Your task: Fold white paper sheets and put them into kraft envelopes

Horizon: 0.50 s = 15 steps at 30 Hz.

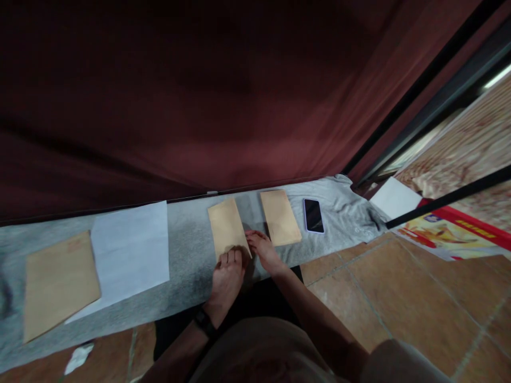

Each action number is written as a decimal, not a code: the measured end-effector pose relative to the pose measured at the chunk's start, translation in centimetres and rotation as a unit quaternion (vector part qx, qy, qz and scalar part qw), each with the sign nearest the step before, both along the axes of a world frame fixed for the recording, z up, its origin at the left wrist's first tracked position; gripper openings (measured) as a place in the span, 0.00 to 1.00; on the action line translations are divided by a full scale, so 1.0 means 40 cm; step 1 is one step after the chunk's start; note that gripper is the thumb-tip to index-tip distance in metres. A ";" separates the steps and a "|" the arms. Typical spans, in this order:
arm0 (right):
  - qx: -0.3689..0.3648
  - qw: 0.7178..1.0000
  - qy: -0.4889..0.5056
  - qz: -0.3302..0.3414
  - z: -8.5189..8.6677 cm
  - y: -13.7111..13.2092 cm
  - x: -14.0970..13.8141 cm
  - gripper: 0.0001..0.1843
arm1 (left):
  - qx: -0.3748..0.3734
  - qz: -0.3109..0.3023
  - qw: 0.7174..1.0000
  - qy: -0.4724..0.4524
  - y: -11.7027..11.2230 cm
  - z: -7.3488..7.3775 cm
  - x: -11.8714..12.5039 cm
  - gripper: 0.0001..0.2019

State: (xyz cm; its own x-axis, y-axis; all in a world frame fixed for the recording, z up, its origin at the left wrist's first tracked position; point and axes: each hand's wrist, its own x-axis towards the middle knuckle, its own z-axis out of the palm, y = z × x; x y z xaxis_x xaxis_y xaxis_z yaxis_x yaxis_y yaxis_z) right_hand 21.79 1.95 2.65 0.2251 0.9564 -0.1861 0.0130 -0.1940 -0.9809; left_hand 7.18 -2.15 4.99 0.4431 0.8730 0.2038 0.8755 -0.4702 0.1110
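Observation:
A brown paper envelope [225,223] lies tilted on the grey cloth in front of me, its right edge slightly raised. My left hand [229,272] is closed on the near end of this envelope, fingers curled over the paper and a dark band on the wrist. At the right edge, my right hand [263,250] grips the paper with its fingertips; its thumb is hard to make out. Just right of that hand rests what looks like a stack of brown envelopes [280,217], with faint red print at a near corner.
A grey cloth [187,239] covers the long narrow surface. On it lie a phone [313,216], a white sheet [133,255] and a larger brown envelope [62,282] overlapping the sheet. A dark red curtain [239,106] hangs behind. A colourful printed box [451,234] stands right, above floor tiles.

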 end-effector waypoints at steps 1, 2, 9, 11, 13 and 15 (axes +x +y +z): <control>-0.002 0.999 0.042 0.005 0.017 -0.004 -0.004 0.17 | 0.006 0.007 1.000 0.000 0.004 0.006 0.001 0.16; -0.007 0.996 0.092 0.012 0.036 -0.008 -0.008 0.17 | 0.013 0.014 1.000 -0.001 0.008 0.012 0.002 0.16; -0.002 0.986 0.158 0.051 0.107 -0.012 -0.043 0.19 | -0.105 0.125 0.971 -0.176 0.062 0.081 -0.045 0.15; 0.018 0.994 0.091 0.054 0.102 -0.008 -0.045 0.20 | -0.181 0.174 0.893 -0.374 0.080 0.109 -0.062 0.17; 0.028 0.998 0.039 0.048 0.090 -0.008 -0.043 0.20 | -0.236 0.196 0.750 -0.586 0.088 0.126 -0.068 0.20; 0.027 0.998 0.024 0.048 0.072 -0.014 -0.042 0.20 | -0.277 0.221 0.600 -0.717 0.082 0.123 -0.060 0.19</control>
State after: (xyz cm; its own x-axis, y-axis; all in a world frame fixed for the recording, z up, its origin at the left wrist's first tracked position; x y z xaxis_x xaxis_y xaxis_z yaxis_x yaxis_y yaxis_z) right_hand 20.12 1.40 5.54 0.1240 0.9821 -0.1419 -0.0174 -0.1409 -0.9899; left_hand 4.77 1.14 9.89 -0.1413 0.9505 -0.2768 -0.2827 0.2292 0.9314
